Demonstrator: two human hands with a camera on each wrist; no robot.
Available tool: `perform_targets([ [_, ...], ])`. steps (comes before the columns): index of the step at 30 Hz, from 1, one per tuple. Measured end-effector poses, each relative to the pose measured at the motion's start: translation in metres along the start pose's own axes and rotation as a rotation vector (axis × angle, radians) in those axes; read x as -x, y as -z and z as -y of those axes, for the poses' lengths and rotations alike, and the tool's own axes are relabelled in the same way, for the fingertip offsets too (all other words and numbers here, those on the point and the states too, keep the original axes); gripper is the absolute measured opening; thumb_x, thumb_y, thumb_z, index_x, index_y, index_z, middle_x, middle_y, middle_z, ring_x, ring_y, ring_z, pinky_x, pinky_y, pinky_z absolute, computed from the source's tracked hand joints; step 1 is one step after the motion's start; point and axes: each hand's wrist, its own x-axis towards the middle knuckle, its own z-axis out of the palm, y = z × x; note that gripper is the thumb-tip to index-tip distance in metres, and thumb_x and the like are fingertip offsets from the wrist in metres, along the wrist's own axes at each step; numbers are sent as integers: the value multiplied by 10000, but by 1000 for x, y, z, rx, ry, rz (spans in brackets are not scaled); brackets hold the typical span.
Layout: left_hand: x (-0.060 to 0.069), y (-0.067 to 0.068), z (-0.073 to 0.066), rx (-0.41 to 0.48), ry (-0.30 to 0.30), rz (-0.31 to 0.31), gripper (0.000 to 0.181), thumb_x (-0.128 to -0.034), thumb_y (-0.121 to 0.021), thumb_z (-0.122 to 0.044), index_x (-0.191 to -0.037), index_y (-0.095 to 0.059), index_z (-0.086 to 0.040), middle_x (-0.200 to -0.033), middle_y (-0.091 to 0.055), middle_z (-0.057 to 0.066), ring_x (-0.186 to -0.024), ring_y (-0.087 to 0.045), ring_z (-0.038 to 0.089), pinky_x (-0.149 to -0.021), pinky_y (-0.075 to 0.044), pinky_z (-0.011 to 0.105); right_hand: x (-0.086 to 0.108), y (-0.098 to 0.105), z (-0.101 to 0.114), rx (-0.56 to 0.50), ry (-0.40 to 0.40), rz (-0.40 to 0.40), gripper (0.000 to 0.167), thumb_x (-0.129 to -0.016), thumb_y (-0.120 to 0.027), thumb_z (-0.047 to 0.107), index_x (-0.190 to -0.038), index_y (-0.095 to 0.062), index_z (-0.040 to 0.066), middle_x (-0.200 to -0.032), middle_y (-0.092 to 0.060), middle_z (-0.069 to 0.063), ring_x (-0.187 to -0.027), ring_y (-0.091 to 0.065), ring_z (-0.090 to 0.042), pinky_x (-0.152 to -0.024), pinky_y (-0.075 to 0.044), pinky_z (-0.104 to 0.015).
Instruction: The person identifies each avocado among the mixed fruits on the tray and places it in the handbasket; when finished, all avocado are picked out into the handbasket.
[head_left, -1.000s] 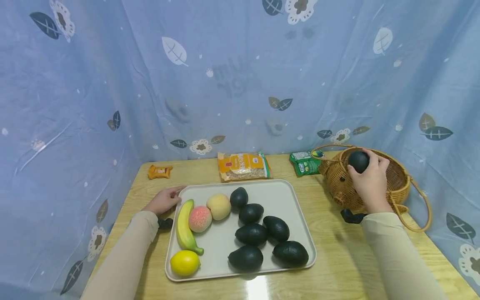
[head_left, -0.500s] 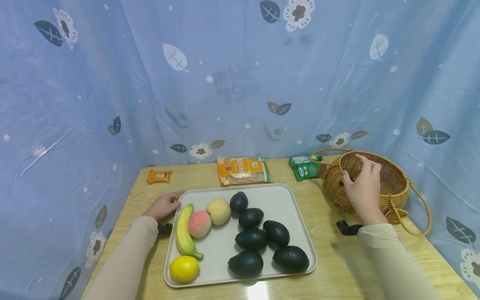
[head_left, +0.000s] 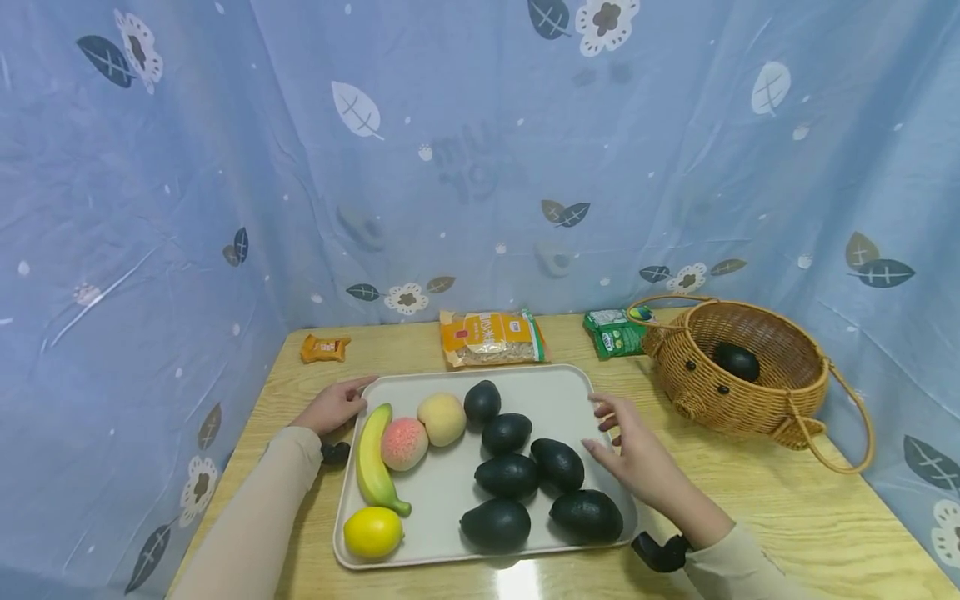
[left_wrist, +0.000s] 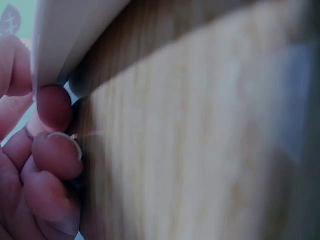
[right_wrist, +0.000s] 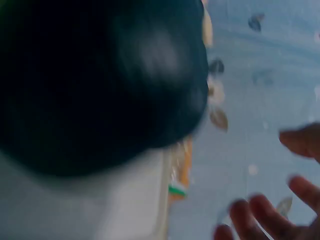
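Note:
My left hand (head_left: 331, 408) is at the left rim of a beige tray (head_left: 431, 512). In the left wrist view, its thumb and fingertips (left_wrist: 54, 107) pinch that rim. My right hand (head_left: 633, 458), holding nothing, hovers over the tray's right edge with fingers spread. Closest to it lie dark avocados (head_left: 558, 465); one avocado (right_wrist: 115, 75) looms large and blurred in the right wrist view. The tray also bears a banana (head_left: 375, 458), a pinkish peach (head_left: 405, 443), a yellow peach (head_left: 442, 418) and a lemon (head_left: 373, 532). A single avocado (head_left: 737, 362) shows inside a pig-shaped wicker basket (head_left: 742, 408).
Behind the tray lie a small orange packet (head_left: 325, 348), an orange bag of grains (head_left: 493, 338) and a green packet (head_left: 617, 333) by the basket. The basket's looped handles (head_left: 862, 417) stick out sideways. A blue curtain (head_left: 480, 167) encloses the wooden table (head_left: 720, 500).
My right hand let go of an avocado, which now lies in the basket. It then moved left and down to the tray's right edge. My left hand stayed at the rim.

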Motion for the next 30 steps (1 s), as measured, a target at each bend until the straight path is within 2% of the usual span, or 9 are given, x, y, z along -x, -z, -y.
perform_targets([
  [3, -2, 1, 1, -22, 9, 9, 609, -959, -557, -128, -1565, -507, -90, -703, -543, 18, -576, -491, 161, -548, -426, 307, 14, -11, 8, 2, 71, 138, 463, -891, -823, 56, -1274, -564, 89, -1164, -556, -62, -1005, -611, -242, -786, -560, -386],
  [5, -2, 2, 0, -28, 17, 15, 620, -955, -551, -130, -1572, -498, -94, -705, -543, 18, -565, -484, 155, -537, -423, 306, 20, -16, 12, 20, 94, 204, 394, -883, -839, 83, -1186, -596, 153, -1159, -546, -7, -1026, -610, -211, -830, -567, -400],
  [8, -3, 4, -4, -35, 18, 17, 623, -958, -547, -128, -1576, -488, -89, -692, -534, 26, -537, -470, 152, -514, -417, 310, 27, -19, 16, 48, 83, 264, 349, -871, -857, 113, -1093, -618, 237, -1151, -519, 39, -1047, -601, -188, -872, -561, -426],
  [11, -4, 5, -7, -34, 30, 21, 623, -964, -545, -126, -1584, -485, -114, -677, -525, 27, -521, -457, 154, -507, -415, 314, 34, -21, 17, 52, 45, 294, 315, -874, -861, 144, -1038, -627, 276, -1147, -495, 36, -1057, -591, -200, -870, -557, -415],
  [18, -5, 0, -5, -50, 25, 16, 623, -974, -537, -117, -1593, -478, -138, -692, -540, 27, -531, -478, 157, -522, -432, 323, 47, -22, 12, 28, -16, 368, 206, -916, -818, 365, -1082, -708, 315, -1101, -499, 80, -1016, -543, -158, -848, -527, -355],
  [22, -3, -4, -3, -67, 18, 2, 615, -976, -544, -131, -1589, -486, -140, -685, -521, 17, -534, -462, 154, -527, -418, 318, 49, -21, 8, -4, -30, 420, 290, -886, -837, 405, -1136, -715, 325, -1140, -509, 68, -1043, -558, -168, -863, -530, -342],
  [26, -1, -5, -3, -27, 28, 13, 609, -992, -542, -129, -1597, -473, -144, -669, -510, 19, -514, -450, 145, -522, -423, 314, 50, -22, 5, -40, -29, 477, 415, -841, -878, 403, -1205, -704, 305, -1194, -502, 37, -1054, -582, -201, -870, -534, -327],
  [30, 2, -3, -6, -20, 30, 11, 605, -998, -540, -125, -1598, -466, -127, -663, -495, 18, -509, -428, 144, -519, -410, 312, 51, -25, 4, -57, -34, 477, 453, -819, -898, 396, -1217, -702, 306, -1208, -501, 39, -1054, -588, -188, -890, -534, -330],
])
